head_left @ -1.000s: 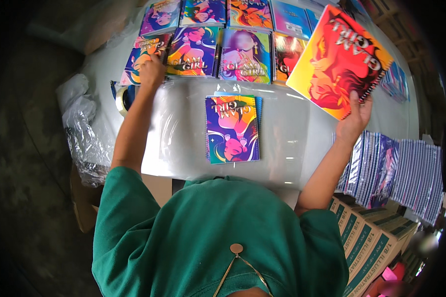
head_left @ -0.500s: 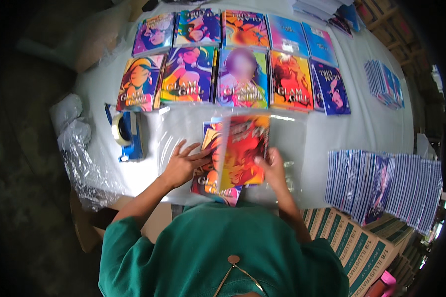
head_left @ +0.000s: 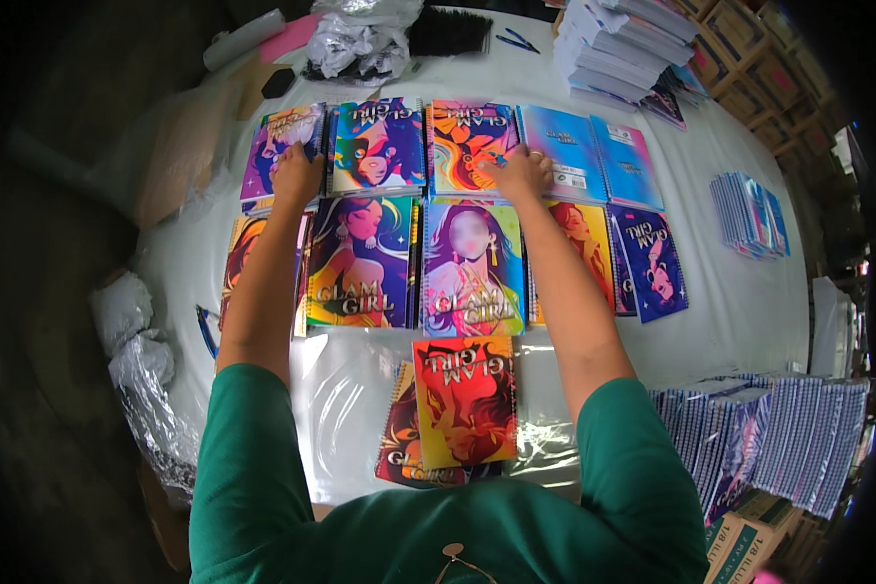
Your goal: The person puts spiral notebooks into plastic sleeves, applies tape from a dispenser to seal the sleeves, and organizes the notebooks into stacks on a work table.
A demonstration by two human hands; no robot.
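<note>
My left hand (head_left: pixel 295 175) is at the far-left end of the back row, its bent fingers gripping the right edge of a purple spiral notebook (head_left: pixel 263 165). Farther right in that row, my right hand (head_left: pixel 524 177) pinches the right edge of an orange spiral notebook (head_left: pixel 462 146), thumb on the cover. Between them lies a blue and purple notebook (head_left: pixel 378 146). A red and yellow notebook (head_left: pixel 465 399) rests close to my body, askew over a darker orange one (head_left: pixel 399 433). Both lie on clear plastic film (head_left: pixel 545 448).
My forearms cross a front row of notebooks (head_left: pixel 360 263). Bundled notebooks (head_left: pixel 808 438) stand at the right, with a smaller stack (head_left: pixel 749 214) beyond. Paper stacks (head_left: pixel 613 49), pliers (head_left: pixel 518 41) and crumpled plastic (head_left: pixel 360 44) lie at the back. A carton (head_left: pixel 749 545) stands lower right.
Both hands have left the notebooks near my body and reached forward to the back row. The red notebook now lies on the other one. The view has shifted, showing more of the table's far side.
</note>
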